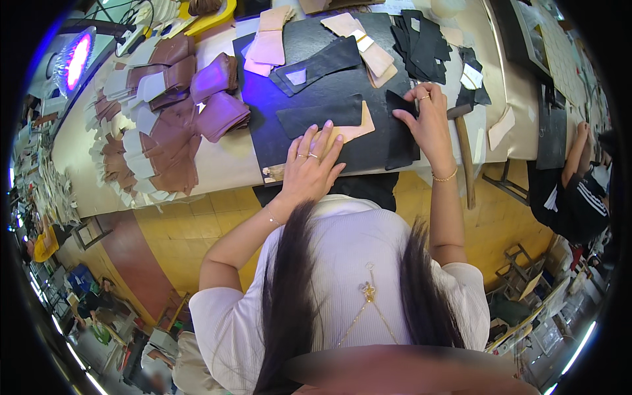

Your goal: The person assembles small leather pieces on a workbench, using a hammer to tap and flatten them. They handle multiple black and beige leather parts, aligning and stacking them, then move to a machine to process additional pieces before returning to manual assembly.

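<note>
My left hand (314, 161) lies with its fingers spread over the near edge of a black leather piece (319, 118) and a tan leather piece (359, 125) partly under it. Both rest on a dark work mat (263, 141). At the mat's right side, my right hand (431, 125) pinches a black leather piece (397, 105) between thumb and fingers. More black leather (400, 141) lies just below that thumb. Right beside this hand is a hammer (466, 155), its wooden handle jutting over the table's near edge.
Brown leather stacks (174, 145) with pale sheets cover the left of the table. Farther back lie black strips (319, 66), tan pieces (268, 43) and a black pile (421, 46). A lit purple lamp (80, 59) stands far left. Another person's arm (577, 151) shows at right.
</note>
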`<move>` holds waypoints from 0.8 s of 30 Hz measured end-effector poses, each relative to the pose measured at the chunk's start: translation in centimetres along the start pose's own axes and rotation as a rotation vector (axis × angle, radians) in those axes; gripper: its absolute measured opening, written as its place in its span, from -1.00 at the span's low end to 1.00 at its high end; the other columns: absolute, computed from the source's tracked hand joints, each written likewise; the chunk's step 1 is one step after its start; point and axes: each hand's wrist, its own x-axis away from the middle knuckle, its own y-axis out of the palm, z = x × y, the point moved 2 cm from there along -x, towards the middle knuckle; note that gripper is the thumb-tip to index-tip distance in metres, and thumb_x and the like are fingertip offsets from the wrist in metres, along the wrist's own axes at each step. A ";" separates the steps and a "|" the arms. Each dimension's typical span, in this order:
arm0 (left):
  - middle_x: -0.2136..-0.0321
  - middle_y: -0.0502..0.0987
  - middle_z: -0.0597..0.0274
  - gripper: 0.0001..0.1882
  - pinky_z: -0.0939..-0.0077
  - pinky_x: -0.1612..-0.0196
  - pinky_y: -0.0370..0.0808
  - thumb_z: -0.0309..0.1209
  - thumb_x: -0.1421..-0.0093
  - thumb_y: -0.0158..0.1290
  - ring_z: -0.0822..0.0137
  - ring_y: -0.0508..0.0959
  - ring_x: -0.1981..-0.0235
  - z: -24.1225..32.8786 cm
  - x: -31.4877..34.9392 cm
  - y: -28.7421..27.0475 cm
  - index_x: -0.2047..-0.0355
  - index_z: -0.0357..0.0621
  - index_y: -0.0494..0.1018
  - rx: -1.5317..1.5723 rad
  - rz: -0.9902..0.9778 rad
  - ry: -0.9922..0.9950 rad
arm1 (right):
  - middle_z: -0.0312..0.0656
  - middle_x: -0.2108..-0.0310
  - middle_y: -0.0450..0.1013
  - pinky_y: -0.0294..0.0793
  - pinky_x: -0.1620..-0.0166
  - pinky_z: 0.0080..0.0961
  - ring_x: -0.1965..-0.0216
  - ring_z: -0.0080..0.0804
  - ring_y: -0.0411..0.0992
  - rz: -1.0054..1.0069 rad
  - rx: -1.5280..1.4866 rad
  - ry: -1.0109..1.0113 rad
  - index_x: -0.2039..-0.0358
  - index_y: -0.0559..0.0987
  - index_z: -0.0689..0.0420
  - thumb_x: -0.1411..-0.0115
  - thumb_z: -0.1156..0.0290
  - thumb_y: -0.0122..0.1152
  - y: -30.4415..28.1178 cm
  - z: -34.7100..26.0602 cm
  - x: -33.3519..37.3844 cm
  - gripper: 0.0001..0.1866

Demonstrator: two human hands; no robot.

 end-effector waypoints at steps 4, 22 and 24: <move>-0.40 0.02 0.01 -0.49 -0.06 -0.29 0.04 -0.11 -0.20 0.15 -0.12 0.06 -0.35 0.2 -0.2 -0.6 -0.15 0.14 0.41 0.002 -0.064 -0.071 | -0.20 0.39 0.52 0.44 0.37 -0.56 0.57 -0.43 0.36 -0.240 -0.424 0.282 0.21 0.50 0.16 -0.11 0.47 0.36 -1.8 -0.5 -0.1 -0.74; 0.27 0.58 0.06 -0.71 0.48 0.32 0.60 -0.42 -0.35 0.01 0.35 0.64 0.33 -3.4 3.7 -4.2 0.01 -0.35 0.41 1.788 0.071 -0.785 | -0.24 0.29 0.52 0.70 0.24 -0.50 0.29 -0.54 0.56 -0.533 -1.487 0.742 0.21 0.38 0.14 -0.26 0.51 0.21 1.6 -4.1 6.0 -0.82; 0.37 0.57 0.14 -0.69 0.58 0.43 0.58 -0.41 -0.30 0.10 0.39 0.62 0.46 -3.3 3.8 -3.9 0.03 -0.34 0.42 1.777 -0.014 -0.852 | -0.24 0.29 0.53 0.69 0.27 -0.54 0.29 -0.55 0.56 -0.553 -1.445 0.723 0.22 0.39 0.15 -0.27 0.49 0.21 1.6 -4.1 6.1 -0.83</move>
